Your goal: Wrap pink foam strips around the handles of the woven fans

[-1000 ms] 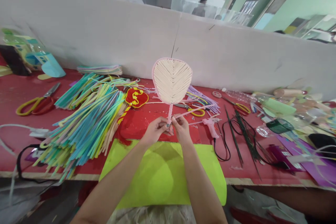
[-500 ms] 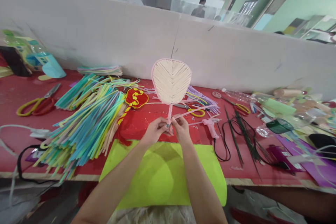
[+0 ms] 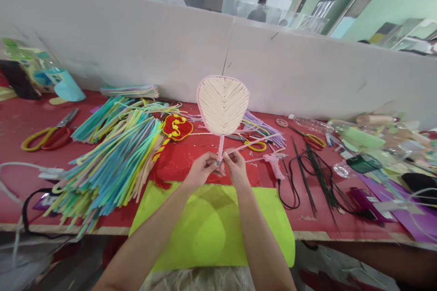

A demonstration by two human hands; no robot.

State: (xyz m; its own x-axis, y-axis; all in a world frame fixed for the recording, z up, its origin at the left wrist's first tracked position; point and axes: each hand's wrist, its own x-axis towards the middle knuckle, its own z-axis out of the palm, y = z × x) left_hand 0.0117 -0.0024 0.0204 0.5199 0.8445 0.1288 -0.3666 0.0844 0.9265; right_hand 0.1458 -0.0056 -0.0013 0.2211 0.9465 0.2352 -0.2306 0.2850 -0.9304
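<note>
A leaf-shaped hand fan (image 3: 223,105) with cream ribs, a pink rim and a twisted pink handle stands upright in front of me. My left hand (image 3: 204,169) is closed around the lower handle. On the handle's right side, the fingers of my right hand (image 3: 235,167) pinch a pink pipe cleaner (image 3: 252,143), whose loose length sticks out to the right. The bottom end of the handle is partly hidden by my fingers. Below my hands lies a bright yellow-green sheet (image 3: 211,227), with a red board (image 3: 184,159) behind it.
Bundled pipe cleaners (image 3: 116,159) spread on the left, near scissors (image 3: 51,132) and a red-and-yellow ornament (image 3: 178,127). To the right are a pink glue gun (image 3: 274,166) with its cord, dark green stems (image 3: 321,177) and plastic bottles (image 3: 312,123). A white partition (image 3: 164,45) runs behind.
</note>
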